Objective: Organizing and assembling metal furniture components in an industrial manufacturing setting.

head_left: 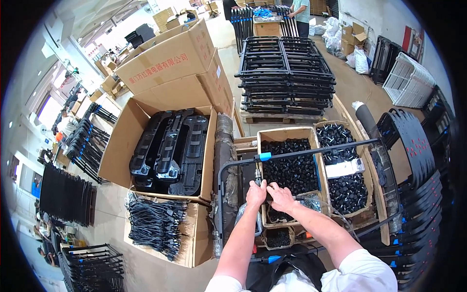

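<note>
Low centre of the frame: left hand and right hand side by side, both curled shut around a small dark part on the black metal frame; exactly what sits between the fingers too small to tell. Frame bar running across just above the hands, with a blue clip near its left bend. Right behind: two wooden boxes of black caps, still heaped full, so plenty of fitting left by the look of it. Left of centre, an open cardboard box of black moulded housings; lower left, a flat carton of black cables. Further up, a tall pallet stack of finished-looking black frames. Top edge: another person at a bench.
</note>
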The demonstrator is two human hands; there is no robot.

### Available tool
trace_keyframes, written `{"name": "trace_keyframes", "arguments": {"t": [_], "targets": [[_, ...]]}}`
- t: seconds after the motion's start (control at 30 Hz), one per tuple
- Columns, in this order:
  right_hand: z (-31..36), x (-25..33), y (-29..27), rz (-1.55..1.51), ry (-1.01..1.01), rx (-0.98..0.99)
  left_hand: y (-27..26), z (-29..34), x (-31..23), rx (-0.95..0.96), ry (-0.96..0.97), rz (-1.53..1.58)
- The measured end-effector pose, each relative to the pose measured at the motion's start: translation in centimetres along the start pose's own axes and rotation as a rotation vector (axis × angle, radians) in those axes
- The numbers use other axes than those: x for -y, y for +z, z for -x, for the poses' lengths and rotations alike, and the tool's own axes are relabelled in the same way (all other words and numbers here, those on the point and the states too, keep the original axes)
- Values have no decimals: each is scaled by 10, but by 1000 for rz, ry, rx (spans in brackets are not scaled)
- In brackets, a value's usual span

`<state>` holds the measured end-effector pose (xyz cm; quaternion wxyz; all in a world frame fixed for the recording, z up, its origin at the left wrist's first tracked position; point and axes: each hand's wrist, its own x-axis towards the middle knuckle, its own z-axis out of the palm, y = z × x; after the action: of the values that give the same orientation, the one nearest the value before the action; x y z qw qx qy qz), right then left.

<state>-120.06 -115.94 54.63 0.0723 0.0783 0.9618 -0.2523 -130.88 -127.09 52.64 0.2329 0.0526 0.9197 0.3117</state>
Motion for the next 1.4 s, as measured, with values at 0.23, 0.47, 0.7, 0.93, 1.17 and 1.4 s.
{"name": "trace_keyframes", "arguments": {"t": [0.23, 0.47, 0.7, 0.93, 1.17, 1.4], "targets": [[7, 1, 3, -22, 3, 11, 4, 4, 7, -31, 26, -23], [15, 1, 2, -9, -10, -2, 9, 10, 12, -61, 24, -13], [30, -7, -9, 9, -50, -28, 12, 27, 6, -181, 132, -53], [32, -28, -21, 36, -29, -10, 15, 32, -15, -127, 186, -155], [30, -37, -24, 26, -40, 0, 18, 32, -23, -107, 156, -155], [29, -38, -28, 13, -47, 10, 22, 29, -26, -125, 122, -173]]}}
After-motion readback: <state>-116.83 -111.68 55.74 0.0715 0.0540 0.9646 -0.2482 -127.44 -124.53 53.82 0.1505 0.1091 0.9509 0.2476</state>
